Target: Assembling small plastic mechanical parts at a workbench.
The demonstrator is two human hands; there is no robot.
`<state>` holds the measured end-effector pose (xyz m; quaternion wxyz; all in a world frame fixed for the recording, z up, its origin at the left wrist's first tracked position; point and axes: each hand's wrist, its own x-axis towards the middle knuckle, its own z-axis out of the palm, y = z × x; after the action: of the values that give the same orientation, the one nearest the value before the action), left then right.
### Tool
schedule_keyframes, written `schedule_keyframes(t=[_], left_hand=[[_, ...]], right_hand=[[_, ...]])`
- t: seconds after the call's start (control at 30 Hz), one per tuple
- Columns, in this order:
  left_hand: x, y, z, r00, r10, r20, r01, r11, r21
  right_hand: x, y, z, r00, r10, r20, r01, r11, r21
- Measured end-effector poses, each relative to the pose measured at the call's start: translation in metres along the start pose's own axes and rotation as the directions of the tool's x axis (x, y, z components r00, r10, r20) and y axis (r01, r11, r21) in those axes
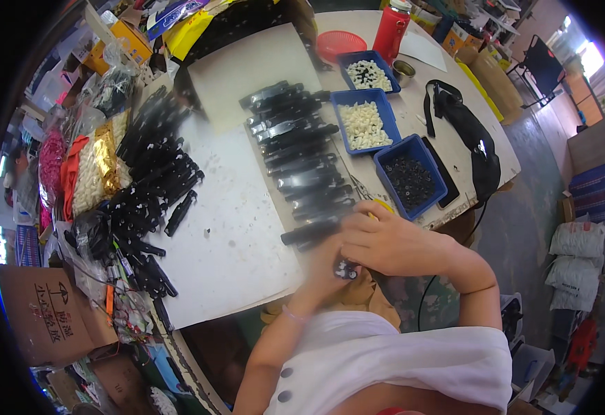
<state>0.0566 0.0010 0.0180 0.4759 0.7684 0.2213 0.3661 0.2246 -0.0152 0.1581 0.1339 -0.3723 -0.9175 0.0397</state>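
My left hand [322, 264], smeared by motion, is closed round a black tubular piece [346, 268] with small white dots on its end. Over it, the fingers of my right hand [378, 241] are curled shut against the same piece; its far part is hidden by both hands. A yellow-handled tool with thin metal tips [384, 205] shows just beyond my right hand; I cannot make out whether the fingers touch it. Past my hands, a row of black tubular pieces [302, 181] lies side by side on a board, somewhat blurred.
Blue trays of white parts [347, 130] and black rings [383, 166] stand to the right, by a dark flat slab [441, 173] and a black pouch [479, 149]. A red bottle [391, 34] and red basket [327, 48] are farther back. More black pieces [157, 183] heap up left.
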Motion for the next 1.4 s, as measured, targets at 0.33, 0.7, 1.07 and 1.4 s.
schedule_keyframes(t=[0.33, 0.7, 1.07, 1.4], left_hand=[[-0.001, -0.003, -0.001, 0.998, -0.053, 0.016, 0.054, 0.997, -0.063], [-0.007, -0.009, 0.002, 0.992, -0.126, 0.033, 0.127, 0.991, -0.052], [-0.002, -0.004, 0.003, 0.998, -0.056, -0.002, 0.056, 0.998, -0.032], [0.001, -0.002, 0.001, 1.000, -0.019, -0.005, 0.019, 1.000, 0.006]], right_hand=[[0.000, -0.011, -0.001, 0.998, -0.005, 0.059, 0.015, 0.985, -0.174], [-0.029, -0.005, 0.019, 0.973, 0.161, -0.165, -0.152, 0.986, 0.063], [-0.025, -0.008, 0.017, 0.968, 0.209, -0.138, -0.185, 0.968, 0.170], [-0.026, -0.007, 0.017, 0.971, 0.189, -0.146, -0.157, 0.966, 0.205]])
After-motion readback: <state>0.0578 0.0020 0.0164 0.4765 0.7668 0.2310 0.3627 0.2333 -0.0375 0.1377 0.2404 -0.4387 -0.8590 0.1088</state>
